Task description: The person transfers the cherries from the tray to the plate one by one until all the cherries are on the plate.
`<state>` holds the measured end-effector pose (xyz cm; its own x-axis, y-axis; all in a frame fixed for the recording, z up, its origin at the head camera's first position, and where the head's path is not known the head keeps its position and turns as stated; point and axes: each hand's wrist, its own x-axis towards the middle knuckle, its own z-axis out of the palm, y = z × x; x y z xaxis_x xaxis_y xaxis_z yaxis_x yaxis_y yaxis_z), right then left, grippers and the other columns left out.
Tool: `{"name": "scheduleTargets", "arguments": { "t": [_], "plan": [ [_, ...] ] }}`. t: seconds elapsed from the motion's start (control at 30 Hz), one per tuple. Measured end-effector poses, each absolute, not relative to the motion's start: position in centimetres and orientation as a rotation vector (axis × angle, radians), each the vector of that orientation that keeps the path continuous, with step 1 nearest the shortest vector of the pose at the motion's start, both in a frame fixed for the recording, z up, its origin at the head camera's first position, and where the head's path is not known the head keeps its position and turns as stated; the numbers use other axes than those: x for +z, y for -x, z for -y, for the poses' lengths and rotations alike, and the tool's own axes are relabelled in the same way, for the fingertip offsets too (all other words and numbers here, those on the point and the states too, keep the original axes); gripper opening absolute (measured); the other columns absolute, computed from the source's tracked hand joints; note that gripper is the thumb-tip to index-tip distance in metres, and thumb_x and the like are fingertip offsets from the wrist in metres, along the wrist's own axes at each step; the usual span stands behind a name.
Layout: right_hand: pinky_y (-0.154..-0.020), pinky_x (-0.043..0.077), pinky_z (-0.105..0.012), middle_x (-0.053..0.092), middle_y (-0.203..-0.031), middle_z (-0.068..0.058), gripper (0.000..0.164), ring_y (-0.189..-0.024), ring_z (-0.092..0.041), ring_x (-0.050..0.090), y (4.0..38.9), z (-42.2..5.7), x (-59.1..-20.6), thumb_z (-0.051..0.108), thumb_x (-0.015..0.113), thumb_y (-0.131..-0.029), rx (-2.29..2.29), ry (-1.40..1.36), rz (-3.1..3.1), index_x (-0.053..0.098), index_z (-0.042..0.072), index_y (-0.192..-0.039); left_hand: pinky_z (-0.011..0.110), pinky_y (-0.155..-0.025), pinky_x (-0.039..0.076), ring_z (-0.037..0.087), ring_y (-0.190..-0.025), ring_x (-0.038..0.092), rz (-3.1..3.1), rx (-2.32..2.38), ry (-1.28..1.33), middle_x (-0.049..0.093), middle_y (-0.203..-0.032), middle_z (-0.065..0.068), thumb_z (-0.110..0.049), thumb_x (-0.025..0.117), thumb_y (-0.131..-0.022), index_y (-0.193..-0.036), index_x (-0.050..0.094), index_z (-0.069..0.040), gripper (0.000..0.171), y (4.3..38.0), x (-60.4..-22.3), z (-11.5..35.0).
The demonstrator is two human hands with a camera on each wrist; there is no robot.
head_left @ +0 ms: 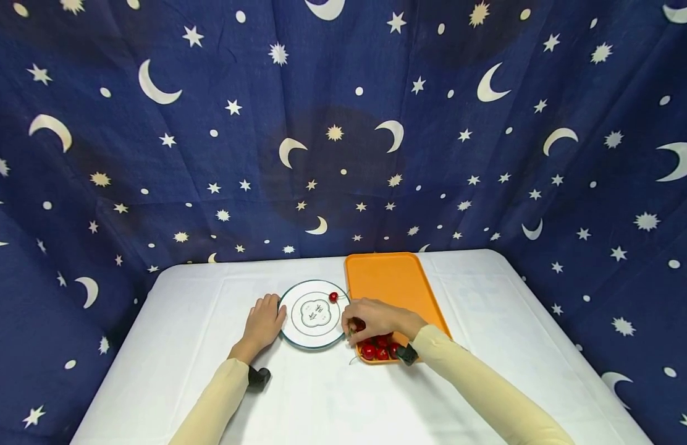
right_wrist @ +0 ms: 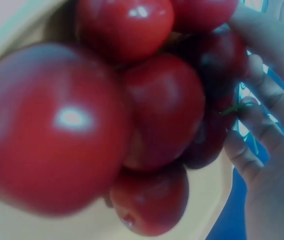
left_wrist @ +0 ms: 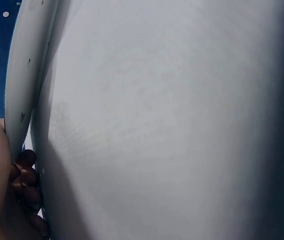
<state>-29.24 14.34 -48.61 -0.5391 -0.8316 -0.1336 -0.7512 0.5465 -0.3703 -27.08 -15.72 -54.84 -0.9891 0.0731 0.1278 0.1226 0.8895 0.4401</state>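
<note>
In the head view, my left hand holds the left rim of a white plate with a dark green edge. Its thumb lies over the rim, and the left wrist view shows curled fingers against the plate's edge. One red cherry with a stem sits at the plate's upper right. Over the near left corner of an orange tray, my right hand bends its fingers around a dark cherry. A green stem shows by its fingertips. Several more cherries lie beneath.
A white cloth covers the table. The tray stands right of the plate, its near left side close to the plate's rim. A dark blue curtain with moons and stars hangs behind and on both sides.
</note>
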Motion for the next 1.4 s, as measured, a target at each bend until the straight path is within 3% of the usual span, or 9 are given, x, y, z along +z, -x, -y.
{"name": "scheduleTargets", "arguments": {
  "t": [0.33, 0.63, 0.97, 1.2, 1.4],
  "plan": [
    [-0.088, 0.042, -0.024, 0.06, -0.094, 0.013, 0.012, -0.088, -0.002, 0.047, 29.1, -14.6, -48.7, 0.044, 0.078, -0.089, -0.295, 1.356, -2.514, 0.074, 0.033, -0.086, 0.048, -0.089, 0.043, 0.033, -0.105, 0.052, 2.935, -0.715, 0.145, 0.06, -0.115, 0.018, -0.027, 0.045, -0.106, -0.124, 0.056, 0.002, 0.036, 27.1, -55.0, 15.7],
    [-0.083, 0.045, -0.022, 0.061, -0.088, 0.014, 0.01, -0.088, -0.004, 0.05, 29.8, -15.2, -47.2, 0.035, 0.078, -0.091, -0.393, 1.319, -2.531, 0.072, 0.031, -0.084, 0.048, -0.087, 0.043, 0.032, -0.103, 0.053, 2.904, -0.719, 0.159, 0.06, -0.112, 0.017, -0.024, 0.047, -0.105, -0.121, 0.057, 0.002, 0.033, 27.0, -55.0, 15.6],
    [-0.077, 0.043, -0.021, 0.064, -0.086, 0.012, 0.005, -0.087, -0.017, 0.057, 30.5, -15.5, -46.1, 0.029, 0.075, -0.094, -0.557, 1.304, -2.578, 0.074, 0.024, -0.092, 0.046, -0.084, 0.042, 0.033, -0.1, 0.051, 2.862, -0.726, 0.181, 0.059, -0.11, 0.018, -0.023, 0.046, -0.104, -0.119, 0.056, 0.003, 0.032, 26.7, -55.1, 15.6],
    [-0.082, 0.053, -0.032, 0.069, -0.092, 0.014, 0.006, -0.086, -0.008, 0.056, 31.0, -15.4, -45.9, 0.029, 0.073, -0.096, -0.635, 1.201, -2.653, 0.076, 0.025, -0.097, 0.046, -0.086, 0.042, 0.031, -0.104, 0.051, 2.912, -0.741, 0.157, 0.06, -0.113, 0.017, -0.024, 0.046, -0.106, -0.123, 0.056, 0.001, 0.032, 26.8, -55.1, 15.6],
    [-0.082, 0.054, -0.032, 0.073, -0.091, 0.012, 0.006, -0.085, -0.01, 0.06, 31.8, -15.0, -45.4, 0.026, 0.074, -0.095, -0.746, 1.11, -2.819, 0.077, 0.021, -0.098, 0.047, -0.088, 0.042, 0.032, -0.105, 0.052, 2.914, -0.733, 0.157, 0.06, -0.114, 0.017, -0.025, 0.045, -0.106, -0.123, 0.056, 0.001, 0.032, 27.0, -55.2, 15.7]
  ]
}}
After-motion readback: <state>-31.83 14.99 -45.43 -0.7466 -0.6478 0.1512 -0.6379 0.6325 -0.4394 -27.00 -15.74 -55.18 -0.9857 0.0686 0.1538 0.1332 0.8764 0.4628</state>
